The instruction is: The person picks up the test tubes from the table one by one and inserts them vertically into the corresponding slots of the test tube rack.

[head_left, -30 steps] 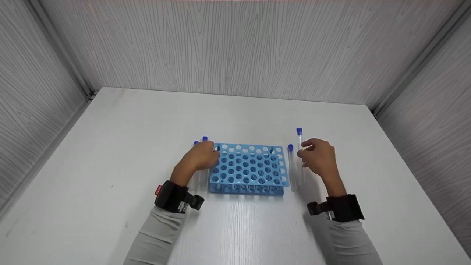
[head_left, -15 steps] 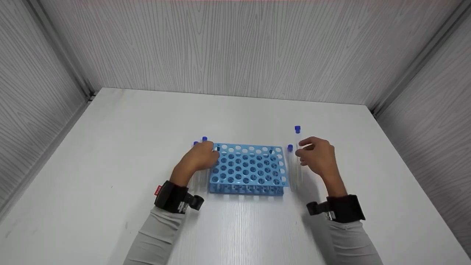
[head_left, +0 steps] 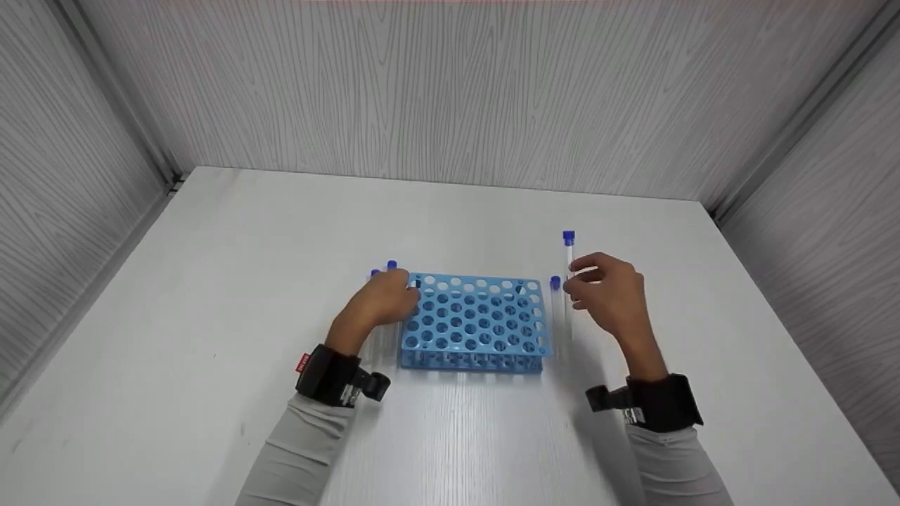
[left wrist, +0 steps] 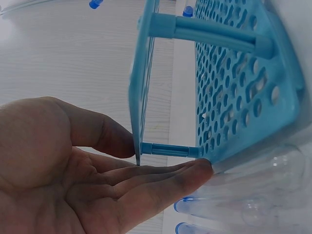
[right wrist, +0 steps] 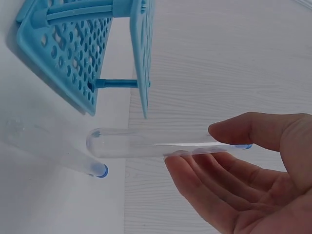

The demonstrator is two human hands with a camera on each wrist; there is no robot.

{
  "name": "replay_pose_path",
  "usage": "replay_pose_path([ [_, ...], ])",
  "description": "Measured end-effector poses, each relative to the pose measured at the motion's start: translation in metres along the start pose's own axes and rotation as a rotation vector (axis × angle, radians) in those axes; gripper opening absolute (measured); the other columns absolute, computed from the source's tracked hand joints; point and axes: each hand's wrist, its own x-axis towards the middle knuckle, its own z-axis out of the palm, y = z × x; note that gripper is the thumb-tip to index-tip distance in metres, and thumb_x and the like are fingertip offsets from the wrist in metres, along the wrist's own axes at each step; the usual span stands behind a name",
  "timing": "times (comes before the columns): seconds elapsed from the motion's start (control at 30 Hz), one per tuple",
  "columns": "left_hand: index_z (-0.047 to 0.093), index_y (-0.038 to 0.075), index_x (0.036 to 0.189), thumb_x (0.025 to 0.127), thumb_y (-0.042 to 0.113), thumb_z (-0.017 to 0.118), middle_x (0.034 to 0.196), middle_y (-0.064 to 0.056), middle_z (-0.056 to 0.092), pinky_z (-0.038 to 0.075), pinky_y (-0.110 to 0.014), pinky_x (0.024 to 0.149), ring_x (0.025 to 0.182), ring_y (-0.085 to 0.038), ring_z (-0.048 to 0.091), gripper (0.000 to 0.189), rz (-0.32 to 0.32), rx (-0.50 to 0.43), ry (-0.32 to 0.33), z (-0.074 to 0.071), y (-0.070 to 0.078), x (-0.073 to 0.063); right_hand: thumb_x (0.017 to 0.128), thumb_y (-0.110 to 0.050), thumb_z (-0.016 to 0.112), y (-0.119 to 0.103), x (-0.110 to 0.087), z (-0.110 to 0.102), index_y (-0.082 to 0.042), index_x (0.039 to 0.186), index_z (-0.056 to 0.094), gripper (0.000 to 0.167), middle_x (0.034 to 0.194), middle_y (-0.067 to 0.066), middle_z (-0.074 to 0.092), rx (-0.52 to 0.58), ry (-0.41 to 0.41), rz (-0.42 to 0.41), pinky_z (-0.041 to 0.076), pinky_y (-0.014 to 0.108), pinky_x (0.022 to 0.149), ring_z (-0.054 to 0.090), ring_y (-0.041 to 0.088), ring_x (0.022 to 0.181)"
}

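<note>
A light-blue test tube rack (head_left: 464, 351) with rows of round holes stands in the middle of the table. My left hand (head_left: 383, 295) grips its far left corner; in the left wrist view the thumb (left wrist: 114, 139) presses the upper plate's edge and the fingers lie along the side. Right of the rack, my right hand (head_left: 610, 292) pinches a clear test tube (right wrist: 146, 144) with a blue cap between thumb and fingertips. That tube stands nearly upright, its cap pointing away from the rounded end. Another capped tube (head_left: 557, 323) lies between it and the rack.
Two more blue-capped tubes (head_left: 383, 344) lie along the rack's left side, partly hidden by the left hand. The white table (head_left: 450, 436) is bounded by grey wood-grain panels (head_left: 450, 91) at the back and both sides.
My right hand has shifted slightly toward the back, lifting its tube and bringing it a little closer to the rack. The left hand and the rack stay in place.
</note>
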Motion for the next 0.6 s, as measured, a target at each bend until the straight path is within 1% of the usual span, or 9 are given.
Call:
replay_pose_path([
  [0.13,0.050,-0.008,0.138,0.105,0.021,0.040,0.108,-0.016,0.059,0.048,-0.039,0.084,0.098,-0.028,0.057,0.045,0.002,0.005,0.001,0.000,0.000,0.000,0.092,-0.014,0.066,-0.004,-0.004,-0.001,-0.002,0.118,0.069,0.029,0.111,0.022,0.073,0.019,0.030,-0.039,0.059,0.024,0.068,0.076,0.031,0.087],
  [0.27,0.049,-0.007,0.139,0.105,0.021,0.039,0.115,-0.019,0.060,0.048,-0.041,0.089,0.102,-0.029,0.056,0.045,-0.006,0.005,0.000,0.000,0.000,-0.001,0.092,-0.013,0.065,-0.007,-0.006,-0.001,-0.002,0.118,0.069,0.028,0.112,0.022,0.073,0.036,0.054,-0.073,0.059,0.023,0.068,0.076,0.032,0.090],
  [0.37,0.049,-0.007,0.139,0.105,0.021,0.040,0.120,-0.020,0.061,0.048,-0.043,0.091,0.105,-0.030,0.056,0.045,-0.009,0.005,-0.002,0.000,0.000,-0.001,0.092,-0.014,0.066,-0.009,-0.007,-0.002,-0.002,0.118,0.069,0.029,0.114,0.020,0.073,0.057,0.059,-0.076,0.059,0.023,0.069,0.075,0.032,0.095],
  [0.5,0.049,-0.007,0.139,0.105,0.021,0.040,0.122,-0.020,0.061,0.048,-0.043,0.092,0.105,-0.030,0.057,0.046,-0.005,0.008,-0.003,0.000,0.001,-0.001,0.092,-0.015,0.068,-0.013,-0.010,-0.003,-0.002,0.118,0.068,0.029,0.115,0.019,0.073,0.091,0.049,-0.070,0.059,0.025,0.072,0.075,0.032,0.098],
  [0.6,0.049,-0.007,0.139,0.105,0.021,0.040,0.123,-0.021,0.060,0.048,-0.043,0.092,0.106,-0.030,0.057,0.046,-0.006,0.007,-0.002,0.000,0.001,-0.001,0.092,-0.015,0.070,-0.016,-0.011,-0.003,-0.002,0.118,0.068,0.029,0.115,0.018,0.073,0.107,0.045,-0.072,0.059,0.025,0.073,0.075,0.031,0.098],
])
